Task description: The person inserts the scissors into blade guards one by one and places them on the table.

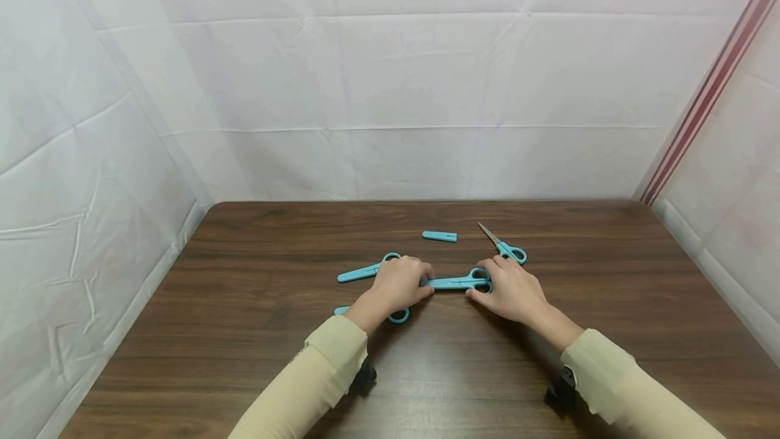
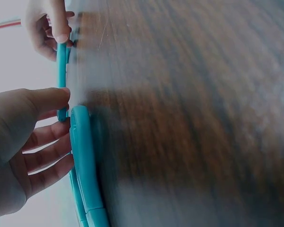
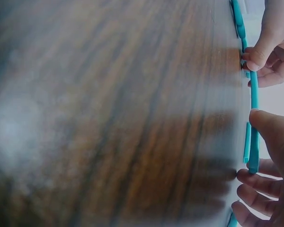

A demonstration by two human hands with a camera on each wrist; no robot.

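Nearest the camera, cream sleeves (image 1: 317,371) run up to both hands, and the left hand (image 1: 397,284) hides most of a near pair of scissors (image 1: 399,317). It pinches the blade end of the capped scissors (image 1: 458,282) at table centre while the right hand (image 1: 510,290) grips their handle. Bare wooden table (image 1: 244,330) spreads left and right; both wrist views are blurred.

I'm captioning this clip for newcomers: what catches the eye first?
Both hands meet mid-table on capped teal scissors: the left hand pinches the cap end, the right hand holds the handles. Bare-bladed scissors lie behind the right hand, beside a loose cap.
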